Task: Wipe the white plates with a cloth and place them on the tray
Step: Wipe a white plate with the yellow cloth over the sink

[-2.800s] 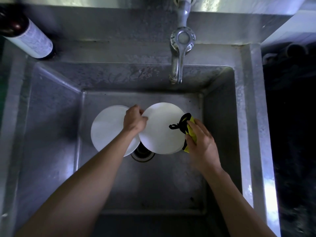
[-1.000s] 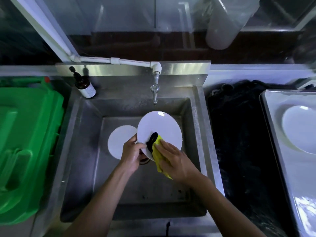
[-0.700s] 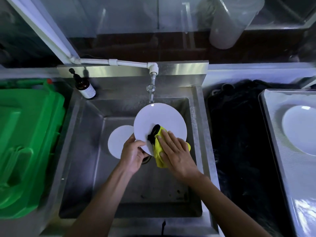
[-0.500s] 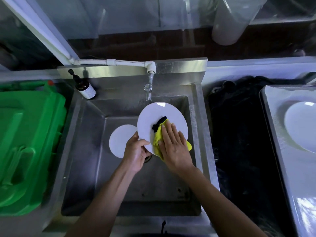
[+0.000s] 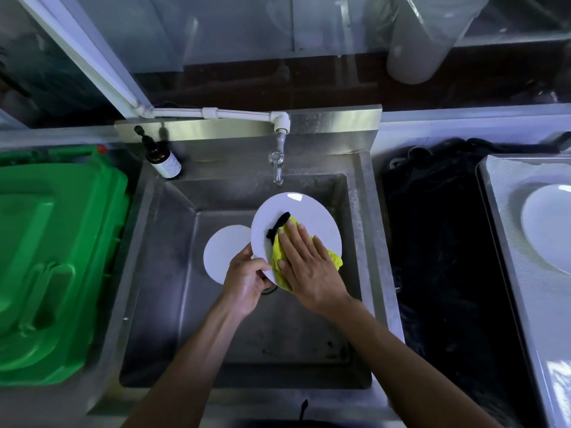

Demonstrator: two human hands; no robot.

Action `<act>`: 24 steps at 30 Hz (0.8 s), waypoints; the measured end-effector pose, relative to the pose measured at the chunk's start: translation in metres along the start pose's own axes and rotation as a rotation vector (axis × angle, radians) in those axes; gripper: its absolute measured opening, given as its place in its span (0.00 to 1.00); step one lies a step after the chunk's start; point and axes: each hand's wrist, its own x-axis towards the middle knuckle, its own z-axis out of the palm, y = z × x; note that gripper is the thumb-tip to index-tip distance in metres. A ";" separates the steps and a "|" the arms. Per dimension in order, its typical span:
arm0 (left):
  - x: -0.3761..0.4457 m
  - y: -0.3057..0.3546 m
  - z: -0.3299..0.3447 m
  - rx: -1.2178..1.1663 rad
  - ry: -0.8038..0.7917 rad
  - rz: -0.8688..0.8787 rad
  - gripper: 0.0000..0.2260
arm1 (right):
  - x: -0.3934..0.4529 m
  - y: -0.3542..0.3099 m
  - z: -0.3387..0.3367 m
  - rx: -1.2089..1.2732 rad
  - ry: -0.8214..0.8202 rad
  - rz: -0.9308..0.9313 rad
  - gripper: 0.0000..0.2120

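Since half a second ago the right hand has slid slightly lower across the raised white plate, fingers flat, pressing the yellow cloth to its face. Gripping the plate's lower left rim, the left hand holds it tilted above the sink. Another plate lies in the basin just left; a third rests on the tray far right.
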 end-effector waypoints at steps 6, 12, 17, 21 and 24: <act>-0.014 0.000 -0.028 0.081 -0.102 -0.034 0.22 | 0.030 -0.018 -0.006 0.011 0.067 0.022 0.29; -0.022 0.010 -0.049 0.086 -0.144 -0.019 0.21 | 0.036 -0.061 -0.004 -0.039 0.109 -0.058 0.31; -0.029 0.019 -0.059 0.109 -0.096 0.017 0.22 | 0.051 -0.070 -0.010 0.012 0.151 -0.080 0.31; -0.033 0.022 -0.067 0.090 -0.040 0.033 0.25 | 0.060 -0.056 -0.013 0.031 0.203 -0.003 0.29; -0.035 0.019 -0.067 0.051 -0.009 0.055 0.26 | 0.063 -0.048 -0.013 -0.028 0.215 0.024 0.29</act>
